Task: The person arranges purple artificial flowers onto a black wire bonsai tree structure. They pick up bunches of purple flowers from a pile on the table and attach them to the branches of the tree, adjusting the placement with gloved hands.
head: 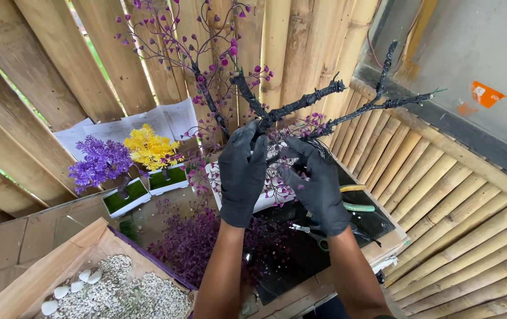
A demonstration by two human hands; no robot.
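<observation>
Two black-gloved hands, left (243, 171) and right (318, 183), gripped one black wrapped artificial tree trunk (301, 105). Two finished miniature trees stood nearby: one purple (101, 162), one yellow (151, 147).

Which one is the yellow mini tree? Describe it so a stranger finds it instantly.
Start at the bamboo wall on the left, where white papers lean. Just below them two small artificial trees stand side by side in white trays of green turf. The yellow tree is the right one; its neighbour is purple.
</observation>
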